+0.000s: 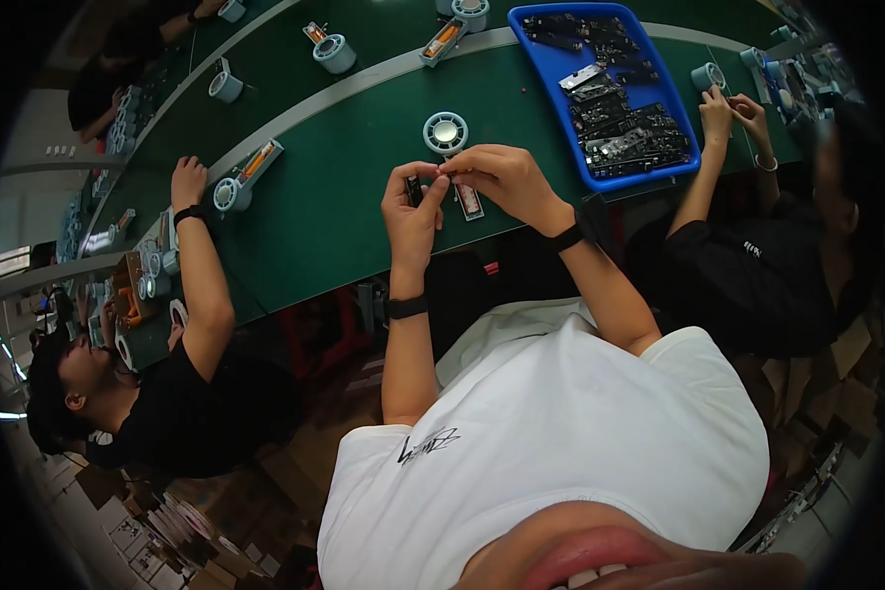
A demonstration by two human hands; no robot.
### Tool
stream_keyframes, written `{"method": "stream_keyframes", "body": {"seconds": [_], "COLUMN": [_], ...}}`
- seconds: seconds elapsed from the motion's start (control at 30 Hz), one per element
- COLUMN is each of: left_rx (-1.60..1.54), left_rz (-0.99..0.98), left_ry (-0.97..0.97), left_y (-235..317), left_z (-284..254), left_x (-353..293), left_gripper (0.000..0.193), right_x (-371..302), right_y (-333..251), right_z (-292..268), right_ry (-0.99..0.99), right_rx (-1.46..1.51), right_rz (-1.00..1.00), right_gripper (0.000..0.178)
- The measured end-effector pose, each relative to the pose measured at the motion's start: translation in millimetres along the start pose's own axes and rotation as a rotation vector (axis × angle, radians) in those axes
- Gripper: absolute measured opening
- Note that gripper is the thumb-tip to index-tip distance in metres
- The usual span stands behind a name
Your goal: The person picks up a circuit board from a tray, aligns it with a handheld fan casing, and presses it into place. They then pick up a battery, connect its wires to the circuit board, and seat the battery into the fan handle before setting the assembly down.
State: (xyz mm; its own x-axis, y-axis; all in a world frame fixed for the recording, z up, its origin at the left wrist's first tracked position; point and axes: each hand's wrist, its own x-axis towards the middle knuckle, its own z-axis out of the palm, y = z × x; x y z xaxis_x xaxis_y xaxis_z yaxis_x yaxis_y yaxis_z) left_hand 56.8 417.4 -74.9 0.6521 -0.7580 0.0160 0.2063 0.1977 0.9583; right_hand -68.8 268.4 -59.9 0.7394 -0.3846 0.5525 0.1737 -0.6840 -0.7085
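Note:
Both hands meet over the green table in front of me. My left hand [415, 206] is closed around a small black part [414, 189], which resembles the circuit boards in the tray. My right hand [509, 182] pinches with its fingertips right against the left thumb and forefinger; what lies in that pinch is too small to name. Just beyond the fingers is a pale blue round fan head [444, 132]. Its open handle [470, 201] lies below the right hand, with white and red inside, and my fingers cover the part between.
A blue tray [674, 175] of dark circuit boards stands to the right. A co-worker's hands [726, 113] work beyond it near another fan [707, 77]. On the left, another person's hand [189, 182] rests near an open fan [232, 194]. More fans [334, 54] sit along the far belt.

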Motion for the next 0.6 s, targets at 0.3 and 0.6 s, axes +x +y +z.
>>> {"method": "stream_keyframes", "body": {"seconds": [0.3, 0.6], "left_rx": [-0.075, 0.442], "left_rz": [0.025, 0.207], "left_ry": [0.090, 0.070], "left_y": [11.2, -9.9], "left_z": [12.3, 20.0], "left_x": [-0.9, 12.3], "left_gripper": [0.025, 0.040], "right_x": [15.2, 154.3], "right_y": [-7.7, 40.8], "right_z": [-9.2, -63.2], "right_ry": [-0.039, 0.272], "right_rx": [-0.022, -0.559], "right_rz": [0.076, -0.004], "right_gripper": [0.016, 0.011]}}
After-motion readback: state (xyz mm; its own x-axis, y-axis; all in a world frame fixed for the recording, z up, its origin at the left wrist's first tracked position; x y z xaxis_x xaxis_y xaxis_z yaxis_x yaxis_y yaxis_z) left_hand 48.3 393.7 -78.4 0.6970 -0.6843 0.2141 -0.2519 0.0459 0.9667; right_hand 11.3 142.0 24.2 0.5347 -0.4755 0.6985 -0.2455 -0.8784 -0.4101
